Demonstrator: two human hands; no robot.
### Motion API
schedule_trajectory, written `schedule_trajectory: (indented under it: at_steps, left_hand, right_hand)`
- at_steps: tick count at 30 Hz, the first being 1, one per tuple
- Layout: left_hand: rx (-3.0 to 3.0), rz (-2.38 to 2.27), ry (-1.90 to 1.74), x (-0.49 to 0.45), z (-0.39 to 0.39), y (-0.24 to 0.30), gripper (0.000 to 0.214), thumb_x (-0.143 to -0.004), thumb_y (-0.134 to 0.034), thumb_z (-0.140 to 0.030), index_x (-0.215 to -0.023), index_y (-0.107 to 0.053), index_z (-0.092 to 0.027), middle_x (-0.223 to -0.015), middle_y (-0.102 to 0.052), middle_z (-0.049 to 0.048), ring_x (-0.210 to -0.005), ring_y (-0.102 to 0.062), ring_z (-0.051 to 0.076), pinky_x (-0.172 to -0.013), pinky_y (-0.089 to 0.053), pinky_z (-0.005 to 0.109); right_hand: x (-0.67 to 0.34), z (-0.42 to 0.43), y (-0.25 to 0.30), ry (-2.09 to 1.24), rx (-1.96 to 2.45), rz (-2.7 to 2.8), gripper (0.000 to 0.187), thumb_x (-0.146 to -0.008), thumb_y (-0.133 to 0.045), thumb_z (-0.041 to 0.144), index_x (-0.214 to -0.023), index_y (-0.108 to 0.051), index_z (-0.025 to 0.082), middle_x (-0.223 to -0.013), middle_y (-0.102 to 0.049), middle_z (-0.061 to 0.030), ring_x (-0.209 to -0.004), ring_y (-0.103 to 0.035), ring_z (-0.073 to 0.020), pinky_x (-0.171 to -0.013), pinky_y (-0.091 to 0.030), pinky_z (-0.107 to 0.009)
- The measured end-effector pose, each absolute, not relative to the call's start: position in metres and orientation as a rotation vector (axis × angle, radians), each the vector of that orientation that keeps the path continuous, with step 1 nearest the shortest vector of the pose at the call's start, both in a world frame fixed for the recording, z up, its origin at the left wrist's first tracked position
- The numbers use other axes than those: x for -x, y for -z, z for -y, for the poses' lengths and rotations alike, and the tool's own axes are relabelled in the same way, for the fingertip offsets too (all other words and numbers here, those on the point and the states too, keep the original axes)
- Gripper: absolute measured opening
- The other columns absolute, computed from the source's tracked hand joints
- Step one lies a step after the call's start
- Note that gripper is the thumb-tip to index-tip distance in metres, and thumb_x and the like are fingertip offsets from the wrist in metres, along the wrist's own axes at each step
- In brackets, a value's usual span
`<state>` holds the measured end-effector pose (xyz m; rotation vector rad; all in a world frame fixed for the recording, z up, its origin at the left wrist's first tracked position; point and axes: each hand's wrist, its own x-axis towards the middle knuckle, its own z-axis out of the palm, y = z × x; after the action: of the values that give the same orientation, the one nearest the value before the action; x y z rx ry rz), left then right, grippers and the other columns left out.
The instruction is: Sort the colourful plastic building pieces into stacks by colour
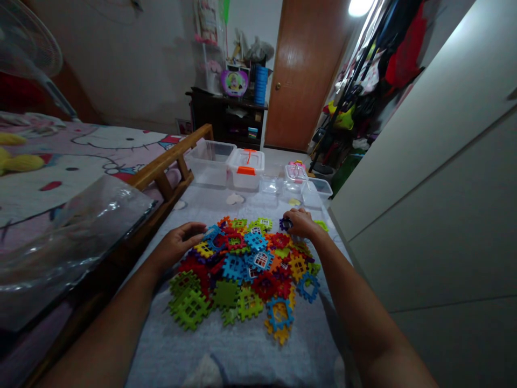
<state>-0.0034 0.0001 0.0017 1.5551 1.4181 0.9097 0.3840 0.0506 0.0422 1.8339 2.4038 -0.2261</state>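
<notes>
A heap of colourful interlocking plastic building blocks [234,267] lies on the cloth in front of me. Many have window-like cutouts and toothed edges. My right hand [299,222], at the far right of the heap, pinches a dark purple block [286,223]. At the heap's left side, my left hand [180,245] has its thumb and fingers apart, with the fingertips beside a blue block [213,235]. Whether they touch it I cannot tell. Green blocks [189,308] lie at the near left, and a blue frame-shaped block [279,313] sits at the near right.
Behind the heap stand a clear open bin [212,161], a lidded box with orange latches [246,170] and smaller clear containers [296,175]. A wooden bed rail [161,167] and a plastic bag [89,226] are on the left. A white cabinet [436,178] borders the right.
</notes>
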Motion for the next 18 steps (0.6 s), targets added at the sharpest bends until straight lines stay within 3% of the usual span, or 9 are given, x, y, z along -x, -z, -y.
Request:
schedule_trajectory:
  at_steps: [4, 7, 14, 18]
  left_hand:
    - [-1.559, -1.424, -0.898, 0.004, 0.000, -0.001, 0.063, -0.064, -0.072, -0.069, -0.103, -0.071, -0.020, -0.110, -0.073, 0.0100, -0.104, -0.067, 0.030, -0.097, -0.051, 0.040]
    - [-1.554, -1.422, -0.895, 0.003, 0.000, -0.001, 0.064, -0.064, -0.072, -0.069, -0.104, -0.070, -0.020, -0.111, -0.073, 0.0106, -0.104, -0.066, 0.031, -0.097, -0.051, 0.042]
    - [-1.586, -1.415, -0.888, 0.004, 0.001, -0.002, 0.062, -0.066, -0.070, -0.070, -0.103, -0.070, -0.020, -0.109, -0.073, 0.0098, -0.104, -0.066, 0.031, -0.096, -0.051, 0.042]
    - [-1.584, -1.405, -0.899, 0.004, 0.000, -0.001, 0.061, -0.066, -0.071, -0.069, -0.103, -0.070, -0.021, -0.109, -0.073, 0.0093, -0.103, -0.067, 0.030, -0.097, -0.050, 0.041]
  right_hand:
    - [-0.371, -0.046, -0.051, 0.228, -1.833, -2.468, 0.053, -0.076, -0.067, 0.020, -0.128, -0.058, 0.021, -0.134, -0.056, -0.0137, -0.123, -0.048, -0.0343, -0.098, -0.040, -0.045]
    - [-0.351, -0.044, -0.053, 0.408, -1.776, -2.596, 0.049, -0.083, -0.062, 0.025, -0.132, -0.056, 0.021, -0.135, -0.058, -0.0113, -0.124, -0.049, -0.0295, -0.102, -0.038, -0.041]
    - [-0.317, -0.046, -0.045, 0.629, -1.692, -2.679, 0.041, -0.095, -0.047, 0.033, -0.130, -0.059, 0.016, -0.126, -0.065, -0.0118, -0.113, -0.060, -0.0234, -0.096, -0.043, -0.032]
    - [-0.312, -0.041, -0.039, 0.593, -1.682, -2.708, 0.047, -0.092, -0.054, 0.044, -0.125, -0.061, 0.012, -0.125, -0.064, -0.0156, -0.114, -0.059, -0.0256, -0.094, -0.043, -0.032]
